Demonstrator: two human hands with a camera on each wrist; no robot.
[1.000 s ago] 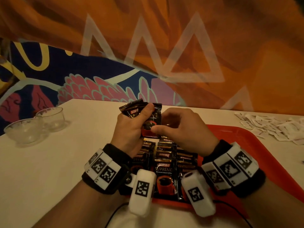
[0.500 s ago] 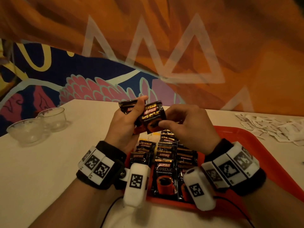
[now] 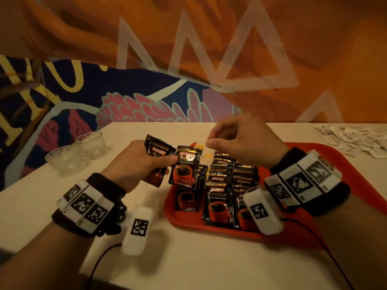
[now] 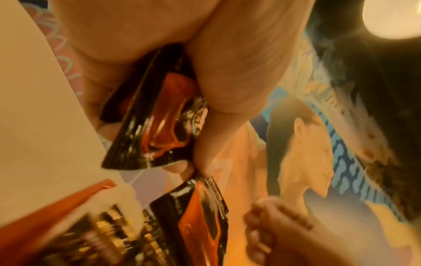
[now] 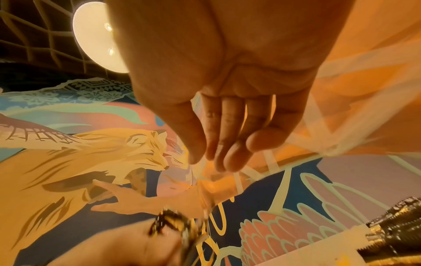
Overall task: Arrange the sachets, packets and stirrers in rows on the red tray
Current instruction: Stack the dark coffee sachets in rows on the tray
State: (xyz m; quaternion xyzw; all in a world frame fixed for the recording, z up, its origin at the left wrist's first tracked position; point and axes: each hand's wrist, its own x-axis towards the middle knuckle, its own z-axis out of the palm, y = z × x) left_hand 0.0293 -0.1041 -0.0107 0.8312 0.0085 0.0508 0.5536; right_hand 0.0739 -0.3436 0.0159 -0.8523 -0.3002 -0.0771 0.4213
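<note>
My left hand: left of centre in the head view, fingers curled round a small bunch of black coffee packets; my thumb pins one loose packet against them, and it hangs down over the tray's left edge.
My right hand: just right of centre, raised above the tray; the fingers are loosely bent with the thumb near the fingertips, and the wrist view shows nothing between them.
Red tray: lower right of the frame on the white table.
Packets on the tray: black and red, overlapping in rows that run toward the top of the frame, in the tray's left part.
White sachets: a loose heap at the right edge, on the table beyond the tray.
Glass bowls: two, side by side at centre left, well apart from the tray.
Stirrers: I cannot make any out.
</note>
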